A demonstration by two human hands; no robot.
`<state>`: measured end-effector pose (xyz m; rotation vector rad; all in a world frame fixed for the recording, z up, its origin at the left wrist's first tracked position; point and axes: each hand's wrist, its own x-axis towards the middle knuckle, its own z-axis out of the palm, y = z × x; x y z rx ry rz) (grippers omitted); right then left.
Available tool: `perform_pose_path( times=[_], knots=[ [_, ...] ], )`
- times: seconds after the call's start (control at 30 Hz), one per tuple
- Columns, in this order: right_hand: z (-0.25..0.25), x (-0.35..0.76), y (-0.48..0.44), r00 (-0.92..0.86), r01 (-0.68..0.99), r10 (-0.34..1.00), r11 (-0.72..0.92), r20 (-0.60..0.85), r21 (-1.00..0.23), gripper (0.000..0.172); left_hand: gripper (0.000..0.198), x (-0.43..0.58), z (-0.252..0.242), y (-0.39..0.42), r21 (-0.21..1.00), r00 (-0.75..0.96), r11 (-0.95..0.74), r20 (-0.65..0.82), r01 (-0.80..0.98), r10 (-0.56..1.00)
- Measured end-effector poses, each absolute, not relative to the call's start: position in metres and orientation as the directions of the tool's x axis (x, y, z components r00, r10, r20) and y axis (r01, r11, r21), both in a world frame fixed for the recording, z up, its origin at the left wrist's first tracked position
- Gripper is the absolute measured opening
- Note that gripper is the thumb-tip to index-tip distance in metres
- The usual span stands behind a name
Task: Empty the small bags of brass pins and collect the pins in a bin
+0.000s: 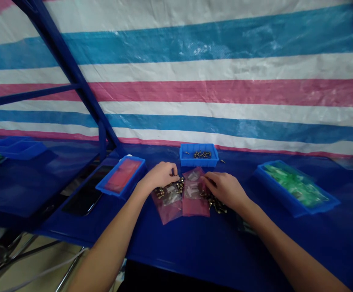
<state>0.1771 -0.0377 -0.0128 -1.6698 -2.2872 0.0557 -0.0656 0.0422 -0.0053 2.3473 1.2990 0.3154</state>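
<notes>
My left hand (pixel 163 174) is closed over a pile of small brass-coloured metal fittings (pixel 180 184), its fingertips bent down at them. Whatever it pinches is too small to make out. Under that pile lies a pink plastic bag (pixel 170 211) with clear pieces inside. A second pink bag (pixel 195 207), also with clear pieces in it, lies flat between my hands. At its upper right edge, the curled fingers of my right hand (pixel 223 187) come together; what they grip is hidden. More metal fittings (pixel 218 205) are heaped below my right palm.
Behind the bags stands a blue bin (pixel 199 162) with several metal fittings; one loose fitting (pixel 223 161) lies beside it. Left are a blue bin (pixel 140 172) of pink bags and a black phone (pixel 83 200). A bin (pixel 299 211) of green packets stands right. A blue frame post (pixel 69 61) rises left.
</notes>
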Motion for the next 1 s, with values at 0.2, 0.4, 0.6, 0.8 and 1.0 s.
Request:
perform_pose_path(
  times=[0.2,0.4,0.6,0.8,1.0],
  knots=[
    [-0.011,0.178,-0.038,-0.268,0.922,0.934,0.319,0.236,-0.217,0.032,0.018,-0.060,-0.007,0.042,0.546,0.583,-0.497,0.018,0.674,0.812],
    [-0.011,0.178,-0.038,-0.275,0.918,0.927,0.332,0.255,-0.216,0.033,0.024,-0.056,-0.003,0.041,0.653,0.569,-0.463,0.060,0.599,0.820],
    [-0.014,0.174,-0.041,-0.299,0.855,0.909,0.390,0.290,-0.341,0.027,0.029,-0.040,-0.001,0.030,0.796,0.550,-0.375,0.064,0.475,0.832],
    [-0.019,0.164,-0.045,-0.321,0.743,0.888,0.452,0.330,-0.494,0.024,0.034,-0.024,-0.004,0.018,0.924,0.591,-0.249,0.031,0.290,0.806],
    [-0.017,0.165,-0.044,-0.322,0.718,0.888,0.455,0.328,-0.527,0.019,0.034,-0.018,-0.009,0.013,0.900,0.569,-0.289,0.058,0.325,0.820]
  ],
)
